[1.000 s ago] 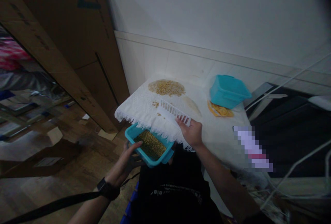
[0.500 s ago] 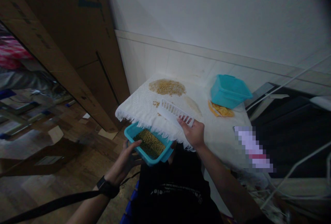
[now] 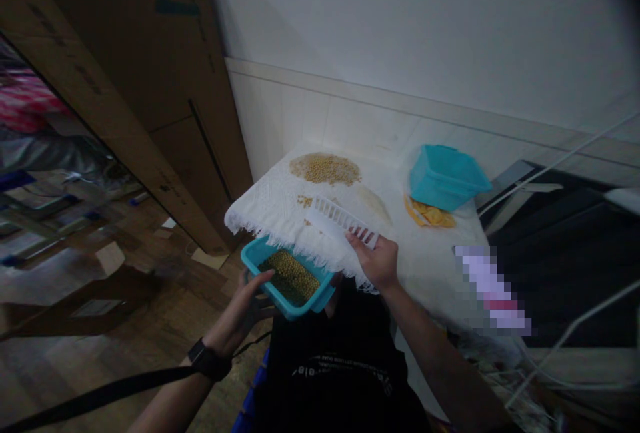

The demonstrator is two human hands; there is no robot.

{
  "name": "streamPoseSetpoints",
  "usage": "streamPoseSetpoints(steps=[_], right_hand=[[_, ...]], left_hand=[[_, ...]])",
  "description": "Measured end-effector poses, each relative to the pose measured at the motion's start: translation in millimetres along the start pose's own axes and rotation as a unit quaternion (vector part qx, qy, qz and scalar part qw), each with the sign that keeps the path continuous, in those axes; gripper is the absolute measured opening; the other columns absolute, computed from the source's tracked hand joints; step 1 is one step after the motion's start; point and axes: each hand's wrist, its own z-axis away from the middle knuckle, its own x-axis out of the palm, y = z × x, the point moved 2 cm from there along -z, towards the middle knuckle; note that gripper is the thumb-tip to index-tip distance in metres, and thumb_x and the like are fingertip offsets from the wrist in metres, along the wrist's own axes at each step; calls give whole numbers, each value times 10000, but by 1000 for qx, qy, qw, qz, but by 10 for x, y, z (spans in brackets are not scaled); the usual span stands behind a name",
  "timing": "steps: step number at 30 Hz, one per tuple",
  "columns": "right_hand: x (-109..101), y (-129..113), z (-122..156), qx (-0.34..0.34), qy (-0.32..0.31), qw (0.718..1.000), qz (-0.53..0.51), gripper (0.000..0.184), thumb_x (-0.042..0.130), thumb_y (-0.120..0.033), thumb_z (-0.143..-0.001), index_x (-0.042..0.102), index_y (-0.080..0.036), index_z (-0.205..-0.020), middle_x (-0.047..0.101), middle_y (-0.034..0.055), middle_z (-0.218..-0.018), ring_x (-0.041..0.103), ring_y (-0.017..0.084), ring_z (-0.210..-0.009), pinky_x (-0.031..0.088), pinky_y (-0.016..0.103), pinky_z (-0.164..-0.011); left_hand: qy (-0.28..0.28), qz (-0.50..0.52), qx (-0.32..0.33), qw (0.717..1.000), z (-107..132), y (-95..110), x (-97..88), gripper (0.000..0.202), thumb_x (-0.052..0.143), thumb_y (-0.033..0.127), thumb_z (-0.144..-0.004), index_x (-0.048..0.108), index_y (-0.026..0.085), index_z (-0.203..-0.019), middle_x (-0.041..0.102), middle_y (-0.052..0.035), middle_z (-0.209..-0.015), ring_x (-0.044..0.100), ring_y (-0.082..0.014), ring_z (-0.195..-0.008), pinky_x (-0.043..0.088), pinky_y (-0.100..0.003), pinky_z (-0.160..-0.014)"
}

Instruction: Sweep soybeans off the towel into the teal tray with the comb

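My left hand [image 3: 253, 296] grips the near left side of a teal plastic bin [image 3: 253, 253], its thumb over the rim. Yellow-green beans [image 3: 295, 273] lie inside the bin, which sits just below the fringed edge of a white cloth [image 3: 265, 203]. In my right hand [image 3: 379, 261] is a white slotted plastic tray [image 3: 333, 219], tilted low over the cloth. A few loose beans [image 3: 304, 201] lie by the tray's left end. Farther back, a larger pile of beans [image 3: 327, 169] is spread on the cloth.
A second teal bin [image 3: 447, 183] stands at the back right on a yellow cloth [image 3: 430, 213]. Large cardboard boxes [image 3: 165, 106] rise on the left. The wall [image 3: 400, 106] borders the back of the table. White cables [image 3: 560, 163] cross dark equipment on the right.
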Motion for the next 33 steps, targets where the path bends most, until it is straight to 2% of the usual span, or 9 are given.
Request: streamPoseSetpoints(steps=[5,10,16,20,27,33], right_hand=[[47,-2,-16,8,-23,1000,-8,339,800,-583,-906,882,-263,-833,886,88,-838,864,332,-760,701,393,-671],[83,-23,-16,2,-33,999,-22,382,801,-619,-909,876,-255,-820,877,92,-806,853,331,-705,686,391,-639],[-19,-35,69,-2,-20,1000,10,336,811,-568,-907,880,-254,-812,878,90,-805,859,326,-711,683,369,-632],[-64,-48,148,-11,-7,1000,3,291,800,-513,-916,891,-252,-824,887,87,-846,870,331,-750,697,378,-665],[57,-128,212,-29,-39,999,-7,300,778,-481,-953,888,-232,-825,854,63,-730,819,268,-606,628,309,-540],[136,-215,263,-52,-60,996,-29,267,772,-424,-978,883,-241,-819,853,48,-732,826,261,-622,648,314,-582]], left_hand=[[15,-20,-8,1000,-21,28,-21,1073,1001,478,-768,367,370,-1627,744,-166,-1316,855,-373,-938,717,-600,-820],[19,-19,-2,1000,-30,32,-28,1055,988,485,-783,358,374,-1622,735,-153,-1338,851,-375,-976,707,-635,-869],[4,-17,6,1000,18,52,9,968,981,474,-799,419,350,-1577,758,-158,-1322,854,-356,-934,714,-598,-833],[-3,-21,8,1000,51,62,29,996,970,474,-813,388,339,-1610,757,-183,-1341,859,-377,-950,713,-583,-834],[-1,-17,10,1000,40,76,22,957,948,440,-837,392,349,-1610,764,-175,-1332,856,-382,-983,714,-603,-856],[10,-20,5,1000,4,75,6,979,952,437,-828,388,359,-1624,772,-159,-1271,850,-379,-956,716,-595,-825]])
